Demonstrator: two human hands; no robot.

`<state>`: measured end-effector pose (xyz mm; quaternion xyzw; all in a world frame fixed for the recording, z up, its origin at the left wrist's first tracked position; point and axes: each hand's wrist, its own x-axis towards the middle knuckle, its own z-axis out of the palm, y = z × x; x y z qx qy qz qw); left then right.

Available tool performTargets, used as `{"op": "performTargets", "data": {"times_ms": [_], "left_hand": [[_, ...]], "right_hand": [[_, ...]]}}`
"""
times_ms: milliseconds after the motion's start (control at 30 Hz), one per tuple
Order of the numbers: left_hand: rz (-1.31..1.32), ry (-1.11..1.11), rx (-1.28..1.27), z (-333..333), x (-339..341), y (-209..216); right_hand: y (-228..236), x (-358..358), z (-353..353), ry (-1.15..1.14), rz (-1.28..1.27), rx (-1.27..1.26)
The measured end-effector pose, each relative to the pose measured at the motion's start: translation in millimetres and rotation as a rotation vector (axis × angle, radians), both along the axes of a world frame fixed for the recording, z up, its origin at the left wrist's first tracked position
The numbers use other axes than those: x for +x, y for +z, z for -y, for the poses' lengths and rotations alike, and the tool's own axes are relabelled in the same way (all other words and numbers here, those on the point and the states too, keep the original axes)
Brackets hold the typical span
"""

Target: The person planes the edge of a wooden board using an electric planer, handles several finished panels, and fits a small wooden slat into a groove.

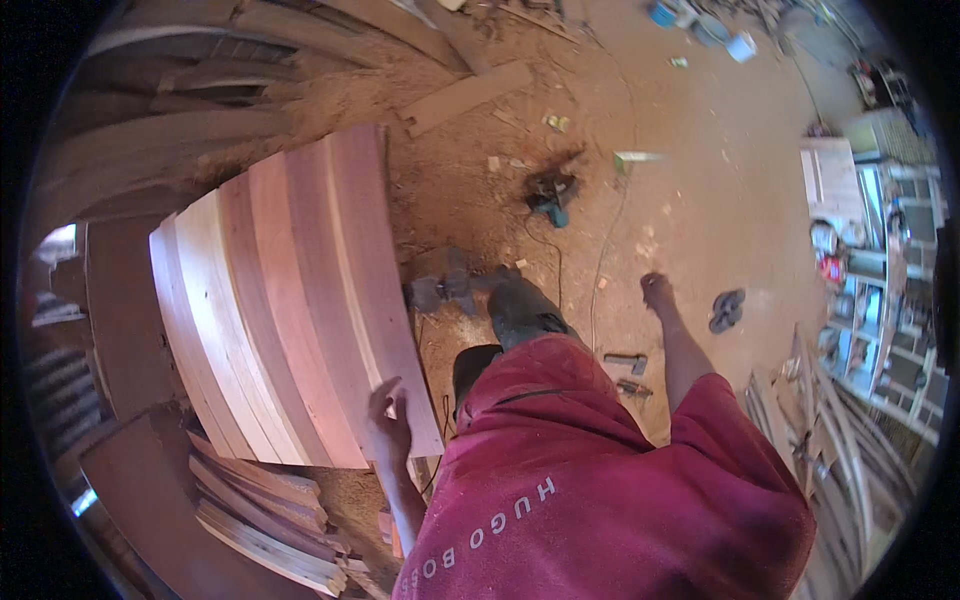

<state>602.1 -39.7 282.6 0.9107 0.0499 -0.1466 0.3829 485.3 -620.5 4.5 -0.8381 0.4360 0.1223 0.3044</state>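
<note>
A wide panel of edge-joined wooden boards [275, 300], in pale and reddish strips, stands at my left. My left hand [390, 425] is over its near right corner. The fingers are bent but apart, with nothing seen between them; whether they touch the wood I cannot tell. Out to the right, my right hand [657, 293] hangs above the dusty floor, its fingers loosely curled in and no object showing. A dark power tool with a teal part [550, 195] lies on the floor ahead, a cord running from it.
Curved timber pieces [270, 520] are stacked beside the panel at the lower left. A loose plank [470, 97] lies ahead. On the right are a pair of dark sandals [727, 310], a dark angled tool [626, 362], leaning wood strips [830, 430] and a shelving unit [885, 300].
</note>
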Motion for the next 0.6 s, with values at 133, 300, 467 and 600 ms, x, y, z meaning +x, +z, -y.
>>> {"op": "performTargets", "data": {"times_ms": [133,300,467,600], "left_hand": [[-0.099,0.268,-0.1,48,23,29],[0.133,-0.012,-0.244,80,28,-10],[0.364,-0.307,-0.213,176,18,-10],[0.131,-0.593,-0.087,216,7,-26]], "right_hand": [[-16,-171,-50,0.037,-0.127,0.006],[10,-248,-152,0.657,-0.562,0.094],[-1,-280,-169,0.512,-0.634,0.26],[-30,-261,-134,0.503,-0.655,0.242]]}}
